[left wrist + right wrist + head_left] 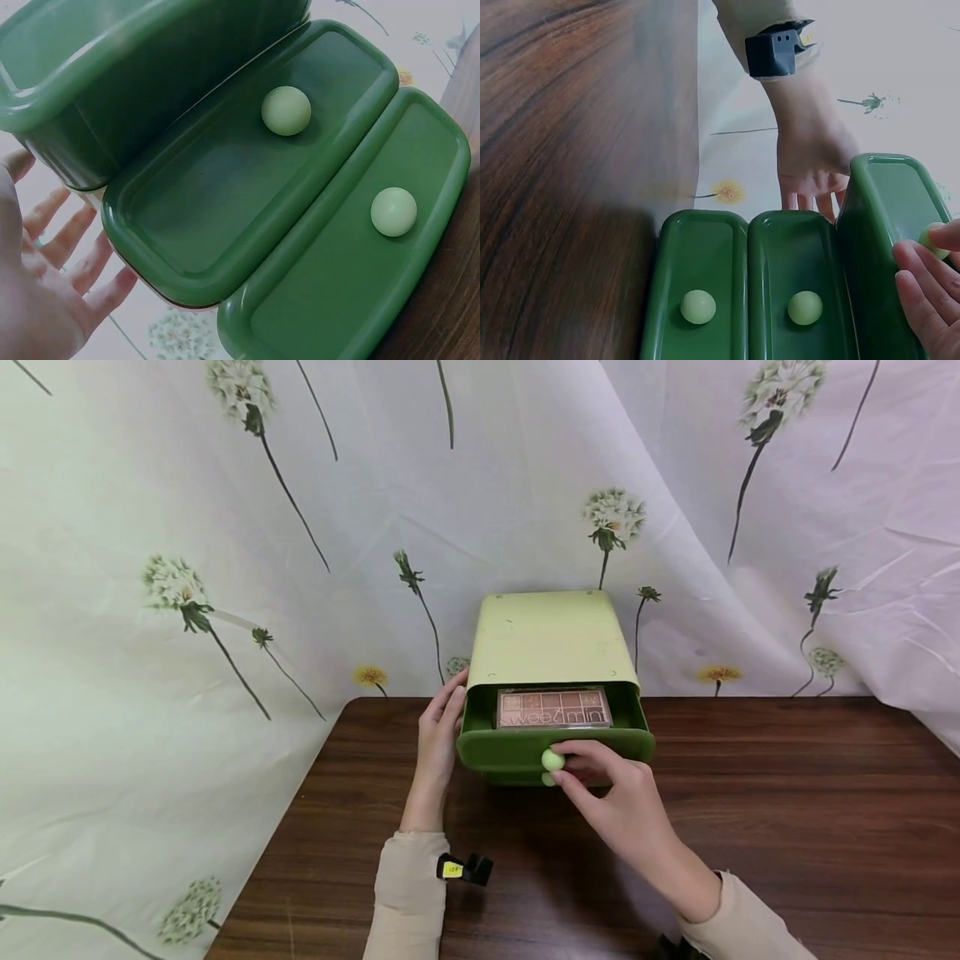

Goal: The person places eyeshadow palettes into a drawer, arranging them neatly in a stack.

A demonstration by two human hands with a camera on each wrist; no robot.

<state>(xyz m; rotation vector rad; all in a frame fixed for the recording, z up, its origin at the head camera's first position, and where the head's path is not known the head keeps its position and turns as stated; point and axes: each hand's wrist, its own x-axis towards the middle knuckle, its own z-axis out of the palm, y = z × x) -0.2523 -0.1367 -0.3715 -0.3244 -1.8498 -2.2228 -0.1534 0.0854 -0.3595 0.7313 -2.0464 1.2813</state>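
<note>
A small drawer cabinet [555, 635] with a pale green top stands at the table's back edge. Its dark green top drawer [502, 750] is pulled partly out, and an eyeshadow palette [555, 708] in a clear case shows inside. My right hand [630, 802] pinches the round light green knob [552, 760] of that drawer between thumb and fingers. Against the cabinet's left side rests my left hand [438, 739], its fingers extended. Below, in the left wrist view, the middle drawer [202, 202] and bottom drawer [322, 277] are closed, each with a round knob.
The dark wooden table [787, 810] extends to both sides of the cabinet. Behind it hangs a white cloth [510, 510] printed with dandelions. A black wrist camera [476, 868] is strapped to the left sleeve.
</note>
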